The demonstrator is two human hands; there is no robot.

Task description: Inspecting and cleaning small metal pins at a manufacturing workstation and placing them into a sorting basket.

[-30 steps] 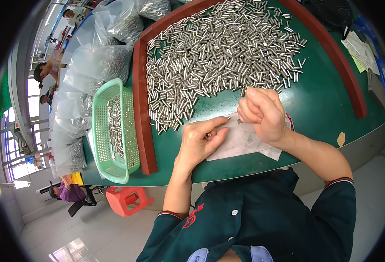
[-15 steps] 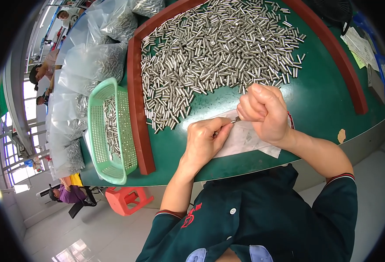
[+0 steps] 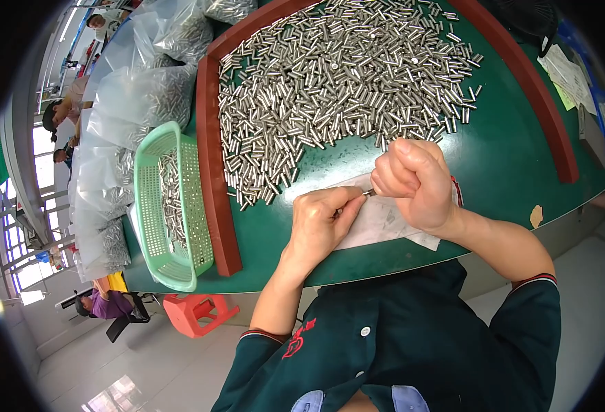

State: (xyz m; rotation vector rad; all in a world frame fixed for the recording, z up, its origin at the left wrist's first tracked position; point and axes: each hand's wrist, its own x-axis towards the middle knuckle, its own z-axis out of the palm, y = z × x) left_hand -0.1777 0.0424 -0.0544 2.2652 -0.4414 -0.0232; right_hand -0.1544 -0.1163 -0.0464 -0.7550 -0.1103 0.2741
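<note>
So, both hands (image 3: 320, 220) (image 3: 416, 187) over whitish cloth (image 3: 378, 225), sm. metal pc. (image 3: 369, 193) btwn 'em.

Open tabletop (image 3: 498, 154) extends from the right hand (image 3: 416, 182) to the right red-brown bar (image 3: 532, 99); a hand could pass there at surface level. A further bare strip runs between the hands and the heap of metal pins (image 3: 344, 82), narrowing at the right fist. Beyond it, the heap obstructs low passage. Between the left hand (image 3: 320, 220) and the fist, clearance is slight, with a small metal pin (image 3: 368, 193) showing there. The left red-brown bar (image 3: 214, 165) blocks sideways travel; just outside it stands the green basket (image 3: 198, 206), backed by filled plastic bags (image 3: 148, 113). Both bars would have to be crossed from above.
</note>
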